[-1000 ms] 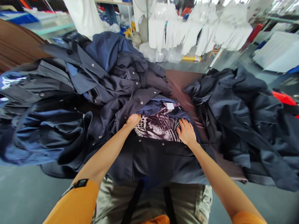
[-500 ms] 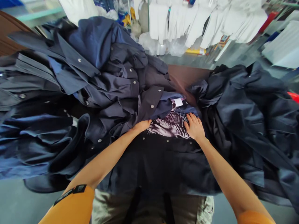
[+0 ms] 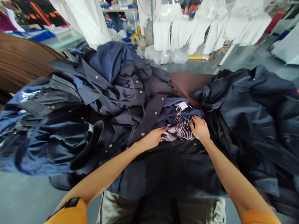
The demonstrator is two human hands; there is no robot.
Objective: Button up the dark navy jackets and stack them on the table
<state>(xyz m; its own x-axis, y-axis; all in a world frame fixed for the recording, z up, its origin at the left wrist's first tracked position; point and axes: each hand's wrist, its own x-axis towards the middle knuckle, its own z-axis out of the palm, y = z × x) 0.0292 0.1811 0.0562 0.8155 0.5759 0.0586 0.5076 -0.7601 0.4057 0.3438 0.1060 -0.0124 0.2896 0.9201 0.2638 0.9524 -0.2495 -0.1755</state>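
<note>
In front of me lies a dark jacket [image 3: 168,169] with metal snaps, partly spread out, with a blue lining and a black-and-white animal-print panel [image 3: 181,128]. A white label [image 3: 183,105] sits at the top of that panel. My left hand [image 3: 153,139] is closed, its fingertips pinching the jacket's front edge at the left side of the print. Across the panel, my right hand [image 3: 200,128] lies flat on the right side of the print, fingers stretched out. The snap placket [image 3: 155,113] of the jacket folds over just above my left hand.
A heap of dark jackets [image 3: 112,81] rises on the left, and another pile [image 3: 252,118] lies on the right. Behind is a brown table surface [image 3: 191,81]. White garments [image 3: 193,31] hang beyond it. Brown fabric [image 3: 25,59] stands at far left.
My left hand has moved right along the jacket, and its front edge now covers more of the print's left side. My right hand stays on the print. The view has shifted left and up.
</note>
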